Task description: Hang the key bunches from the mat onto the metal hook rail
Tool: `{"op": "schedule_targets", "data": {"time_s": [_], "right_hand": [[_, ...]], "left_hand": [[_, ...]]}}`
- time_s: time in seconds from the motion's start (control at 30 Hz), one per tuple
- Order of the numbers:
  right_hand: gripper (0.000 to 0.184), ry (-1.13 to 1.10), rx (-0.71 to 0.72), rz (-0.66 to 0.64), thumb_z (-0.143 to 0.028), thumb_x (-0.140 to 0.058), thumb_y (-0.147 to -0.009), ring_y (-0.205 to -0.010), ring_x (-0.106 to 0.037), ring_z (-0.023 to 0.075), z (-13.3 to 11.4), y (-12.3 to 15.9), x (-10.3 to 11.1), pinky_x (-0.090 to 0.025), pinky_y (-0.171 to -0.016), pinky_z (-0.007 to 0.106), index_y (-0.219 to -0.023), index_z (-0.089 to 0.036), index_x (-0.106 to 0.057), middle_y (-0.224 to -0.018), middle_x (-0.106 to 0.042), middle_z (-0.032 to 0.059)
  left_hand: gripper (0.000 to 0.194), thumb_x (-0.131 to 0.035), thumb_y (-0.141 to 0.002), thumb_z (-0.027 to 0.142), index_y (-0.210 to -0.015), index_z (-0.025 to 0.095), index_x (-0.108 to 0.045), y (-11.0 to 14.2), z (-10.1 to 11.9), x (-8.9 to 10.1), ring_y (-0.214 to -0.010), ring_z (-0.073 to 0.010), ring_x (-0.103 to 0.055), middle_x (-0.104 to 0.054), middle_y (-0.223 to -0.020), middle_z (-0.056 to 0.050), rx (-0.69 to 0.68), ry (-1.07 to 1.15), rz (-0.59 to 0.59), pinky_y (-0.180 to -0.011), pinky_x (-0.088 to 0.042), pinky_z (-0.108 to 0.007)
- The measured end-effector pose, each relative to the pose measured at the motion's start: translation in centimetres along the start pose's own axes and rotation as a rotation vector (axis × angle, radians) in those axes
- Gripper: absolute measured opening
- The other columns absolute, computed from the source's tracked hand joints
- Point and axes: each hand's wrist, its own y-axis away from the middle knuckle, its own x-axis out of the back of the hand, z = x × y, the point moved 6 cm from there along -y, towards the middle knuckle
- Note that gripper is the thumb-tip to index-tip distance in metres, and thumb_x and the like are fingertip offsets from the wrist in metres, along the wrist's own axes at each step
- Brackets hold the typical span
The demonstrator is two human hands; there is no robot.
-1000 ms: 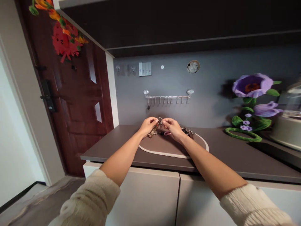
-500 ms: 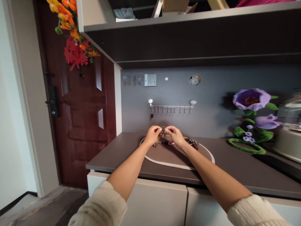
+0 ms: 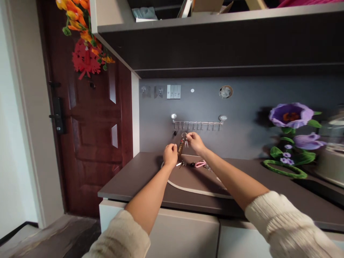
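The left grip (image 3: pixel 170 155), near the centre of the frame, was curled in with its fingertips drawn together close beside a brown fob (image 3: pixel 180 147); whether it had hold of anything, I could not tell. Just below and to its right, a small silver key (image 3: pixel 179 164) showed low against the oval mat (image 3: pixel 185 179). The fob slanted up to a metal ring (image 3: pixel 184 134), from which a pair of keys (image 3: pixel 186 144) dangled, all of it clear of the mat. At the ring's right side the right grip (image 3: pixel 195 142) was closed in a fingertip pinch on it, so the bunch seemed to hang from that pinch alone.

Behind and above ran a clear hook rail (image 3: pixel 197 123), with a small black item (image 3: pixel 175 133) hanging under its left end. Right of centre, a pink loop (image 3: pixel 200 164) lay on the mat, and towards the right edge a purple flower (image 3: pixel 291 115) stood over the dark surface (image 3: pixel 258 190).

The likeliest trouble was a slip: so narrow a pinch on a thin ring could let it turn and drop the bunch onto the mat. The swinging fob might also bump the left fingers, or catch the black item if carried too near.
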Motion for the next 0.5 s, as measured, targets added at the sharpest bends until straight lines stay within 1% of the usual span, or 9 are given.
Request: {"op": "schedule_targets", "data": {"time_s": [0.13,0.23,0.37,0.5], "right_hand": [[0.021,0.011,-0.007,0.115,-0.039,-0.052,-0.072,-0.053,-0.049,0.0099,-0.3,-2.3,-0.6,-0.041,-0.051,0.022,-0.074,-0.018,-0.049,-0.059,-0.052,-0.0018],[0.017,0.021,-0.036,0.171,-0.033,-0.052,-0.074,-0.052,-0.050,0.0103,-0.3,-3.7,-1.2,-0.043,-0.050,0.022,-0.070,-0.017,-0.051,-0.057,-0.054,-0.0002],[0.016,0.040,-0.092,0.246,-0.024,-0.048,-0.076,-0.047,-0.050,0.0099,-0.2,-4.8,-2.2,-0.044,-0.046,0.024,-0.062,-0.017,-0.051,-0.055,-0.054,0.0010],[0.016,0.031,-0.137,0.338,-0.021,-0.049,-0.075,-0.047,-0.051,0.0101,0.3,-5.5,-2.5,-0.046,-0.045,0.024,-0.060,-0.016,-0.054,-0.055,-0.054,0.0015]], "left_hand": [[0.030,-0.035,-0.083,0.028,-0.076,0.015,-0.061,0.2,-0.2,0.2,-0.077,-0.0173,-0.054,-0.061,-0.081,-0.009,0.048,-0.084,0.003,-0.071,-0.037,-0.027],[0.029,-0.034,-0.083,0.027,-0.078,0.016,-0.061,0.4,-0.4,0.3,-0.080,-0.0189,-0.054,-0.062,-0.085,-0.010,0.085,-0.112,0.016,-0.072,-0.036,-0.028],[0.028,-0.035,-0.083,0.027,-0.079,0.017,-0.061,0.4,-0.5,0.5,-0.083,-0.0201,-0.055,-0.062,-0.086,-0.011,0.125,-0.106,0.034,-0.072,-0.036,-0.029],[0.029,-0.034,-0.083,0.027,-0.079,0.017,-0.062,0.5,-0.5,0.5,-0.085,-0.0208,-0.055,-0.062,-0.088,-0.011,0.134,-0.119,0.025,-0.074,-0.036,-0.030]]}}
